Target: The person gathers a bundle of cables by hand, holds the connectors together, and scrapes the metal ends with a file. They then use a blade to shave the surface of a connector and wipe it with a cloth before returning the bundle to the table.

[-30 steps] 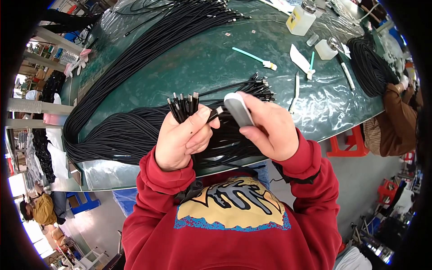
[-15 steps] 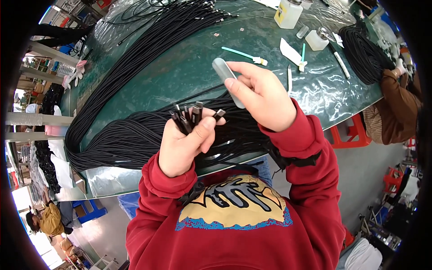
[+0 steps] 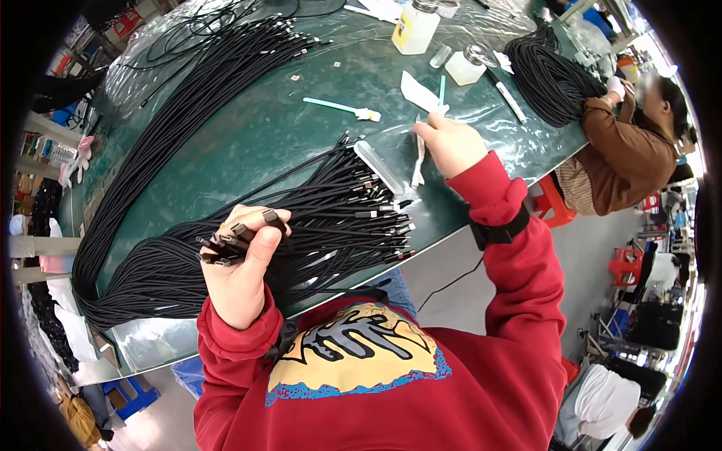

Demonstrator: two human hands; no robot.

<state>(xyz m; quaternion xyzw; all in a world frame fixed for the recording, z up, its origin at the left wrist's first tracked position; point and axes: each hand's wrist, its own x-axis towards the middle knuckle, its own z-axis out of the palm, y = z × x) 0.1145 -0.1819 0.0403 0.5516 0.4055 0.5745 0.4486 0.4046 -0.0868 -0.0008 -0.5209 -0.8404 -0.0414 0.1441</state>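
My left hand (image 3: 244,263) is closed round a small bunch of black cable connectors (image 3: 226,244), their metal ends sticking up past the fingers. My right hand (image 3: 453,146) reaches over the table, with thumb and forefinger pinched at the upper part of a slim pointed tool (image 3: 419,154) whose lower part looks wrapped in something whitish. Left of that tool, a translucent flat strip (image 3: 378,167) rests by the connector ends of a thick bundle of black cables (image 3: 338,210). The bundle's cables pass behind my left hand.
Another bundle of black cables (image 3: 180,113) curves along the left. Farther back stand a jar with a yellow label (image 3: 415,28) and a pump-top bottle (image 3: 466,68). A turquoise stick (image 3: 331,104) and a white marker (image 3: 511,103) lie about. A co-worker (image 3: 632,150) sits at the right beside coiled cables (image 3: 545,83).
My right hand has let go of the translucent strip, now lying by the cable ends, and has moved to the slim tool. My left hand keeps its connectors. The whole view has shifted.
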